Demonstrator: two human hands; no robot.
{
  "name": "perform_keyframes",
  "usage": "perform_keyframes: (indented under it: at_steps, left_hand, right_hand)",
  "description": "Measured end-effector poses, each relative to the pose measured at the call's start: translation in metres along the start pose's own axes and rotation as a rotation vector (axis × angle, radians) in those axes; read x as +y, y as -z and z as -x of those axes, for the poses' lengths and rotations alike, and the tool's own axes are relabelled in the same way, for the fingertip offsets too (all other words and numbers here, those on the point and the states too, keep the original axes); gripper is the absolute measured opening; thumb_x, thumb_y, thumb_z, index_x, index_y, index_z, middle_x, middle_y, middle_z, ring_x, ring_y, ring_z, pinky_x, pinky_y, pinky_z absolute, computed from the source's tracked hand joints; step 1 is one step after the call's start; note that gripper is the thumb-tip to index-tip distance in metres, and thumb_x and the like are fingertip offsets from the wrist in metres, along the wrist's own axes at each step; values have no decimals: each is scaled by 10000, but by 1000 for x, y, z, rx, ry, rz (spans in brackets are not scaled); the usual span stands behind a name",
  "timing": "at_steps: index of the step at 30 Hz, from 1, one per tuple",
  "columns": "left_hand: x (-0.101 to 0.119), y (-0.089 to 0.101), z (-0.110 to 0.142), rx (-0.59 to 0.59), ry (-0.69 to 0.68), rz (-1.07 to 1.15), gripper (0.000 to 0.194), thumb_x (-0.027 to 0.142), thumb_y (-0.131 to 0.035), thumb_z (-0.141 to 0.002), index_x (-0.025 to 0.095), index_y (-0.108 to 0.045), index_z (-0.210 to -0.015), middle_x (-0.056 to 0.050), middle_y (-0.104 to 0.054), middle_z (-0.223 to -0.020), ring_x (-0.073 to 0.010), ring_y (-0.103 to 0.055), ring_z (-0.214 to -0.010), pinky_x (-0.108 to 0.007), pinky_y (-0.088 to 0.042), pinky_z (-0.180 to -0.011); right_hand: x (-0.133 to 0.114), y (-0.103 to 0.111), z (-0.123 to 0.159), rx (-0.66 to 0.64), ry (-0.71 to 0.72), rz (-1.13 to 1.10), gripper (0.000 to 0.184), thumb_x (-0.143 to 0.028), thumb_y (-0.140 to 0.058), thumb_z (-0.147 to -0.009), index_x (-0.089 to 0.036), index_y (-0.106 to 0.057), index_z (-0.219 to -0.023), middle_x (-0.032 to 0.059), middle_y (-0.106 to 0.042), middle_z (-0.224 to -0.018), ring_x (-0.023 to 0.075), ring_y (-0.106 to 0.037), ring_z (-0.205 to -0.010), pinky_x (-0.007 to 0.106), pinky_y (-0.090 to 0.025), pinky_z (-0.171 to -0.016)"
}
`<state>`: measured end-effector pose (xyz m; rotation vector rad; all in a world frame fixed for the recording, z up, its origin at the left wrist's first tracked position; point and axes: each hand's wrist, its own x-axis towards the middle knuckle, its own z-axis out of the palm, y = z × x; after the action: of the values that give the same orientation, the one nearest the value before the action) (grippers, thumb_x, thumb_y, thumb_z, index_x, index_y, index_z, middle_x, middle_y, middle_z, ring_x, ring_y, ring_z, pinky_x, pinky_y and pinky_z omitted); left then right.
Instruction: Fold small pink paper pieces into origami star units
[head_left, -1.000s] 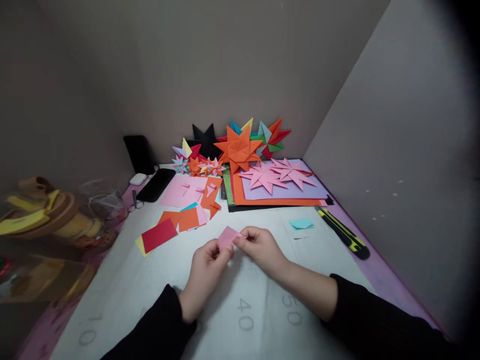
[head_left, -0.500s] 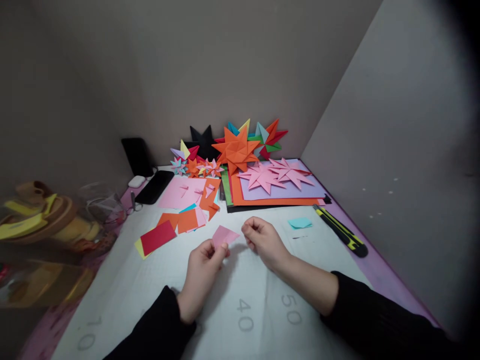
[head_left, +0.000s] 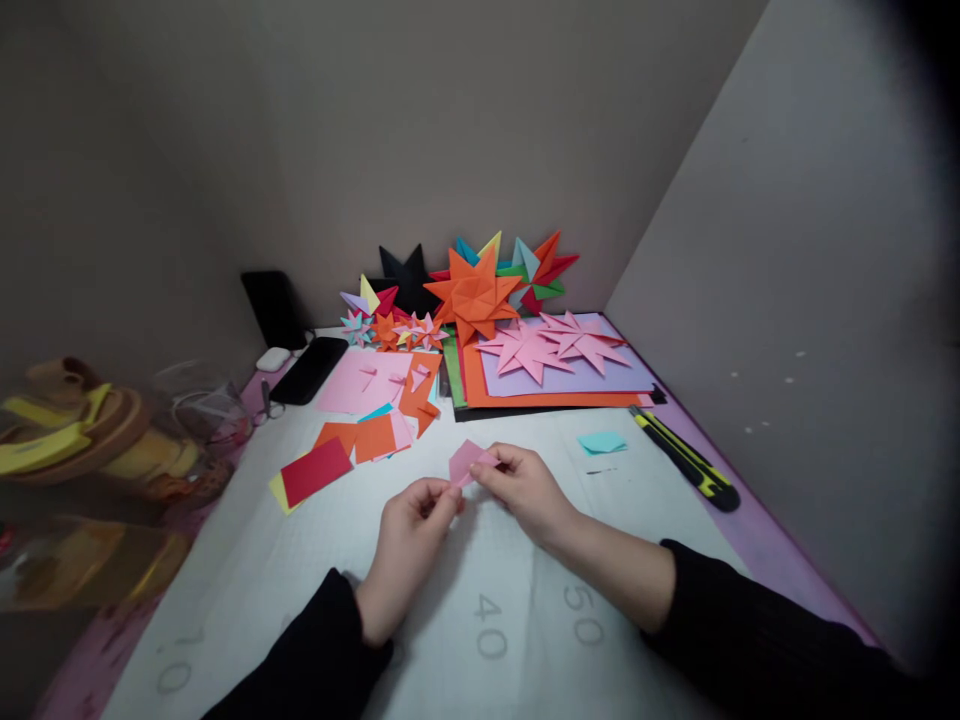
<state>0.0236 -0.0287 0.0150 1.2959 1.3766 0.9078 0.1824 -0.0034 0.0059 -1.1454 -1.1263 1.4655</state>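
Note:
A small folded piece of pink paper [head_left: 463,463] is up in front of me above the white mat. My right hand [head_left: 529,495] pinches its right side between thumb and fingers. At the paper's lower corner, the closed thumb and fingertips of my left hand [head_left: 412,525] pinch its edge, partly covering it. Right of my hands, a folded turquoise paper [head_left: 601,443] lies on the mat. To the left lie a red paper rectangle [head_left: 317,472] and orange paper pieces [head_left: 375,438].
Pink folded stars [head_left: 525,352] rest on stacked coloured sheets [head_left: 555,400] at the back. A large orange star [head_left: 474,295] leans there. A yellow-black utility knife [head_left: 686,460] lies right, a phone [head_left: 311,370] back left. Blurred containers [head_left: 112,440] stand at the left edge.
My right hand let go of the pink paper and moved slightly right, then came back and took hold of it. The paper, first in my left hand, shifted a little right.

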Motion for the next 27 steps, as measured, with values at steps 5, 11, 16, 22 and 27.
perform_keyframes:
  at_steps: [5,11,16,22,27]
  left_hand:
    - [3,0,0,4,-23,30,256,380,-586,-791,139,-635,-724,-18,-643,-662,-121,-537,-593,-211,-409,-564]
    - [2,-1,3,6,-20,9,227,351,-582,-785,144,-629,-704,-23,-653,-674,-148,-577,-654,-239,-439,-633]
    - [0,3,-1,23,-28,35,221,364,-554,-813,154,-609,-771,-25,-651,-706,-150,-591,-674,-234,-432,-601]
    - [-4,9,-5,33,-120,144,215,320,-482,-875,200,-476,-1053,-56,-653,-932,-154,-636,-775,-242,-459,-605]
    - [-8,12,-3,31,-362,-26,115,200,-467,-875,202,-491,-988,-58,-636,-955,-160,-624,-894,-290,-484,-765]
  right_hand:
    - [2,-8,4,-119,-98,-122,241,-371,-708,-686,-151,-617,-723,-50,-488,-538,59,-339,-437,206,-229,-416]
    - [2,-4,-1,35,-49,-148,230,-335,-714,-668,-151,-577,-654,-71,-424,-486,52,-302,-419,203,-204,-400]
    - [-4,0,-4,37,-57,-166,180,-287,-684,-672,-163,-559,-709,-30,-572,-584,64,-442,-427,185,-276,-390]
    - [-6,-1,-1,-63,-61,-183,195,-228,-690,-653,-182,-511,-715,-22,-621,-614,97,-556,-525,195,-418,-474]
    - [-3,2,-3,-28,-58,-185,237,-239,-660,-685,-202,-499,-855,-71,-571,-584,65,-489,-423,158,-319,-388]
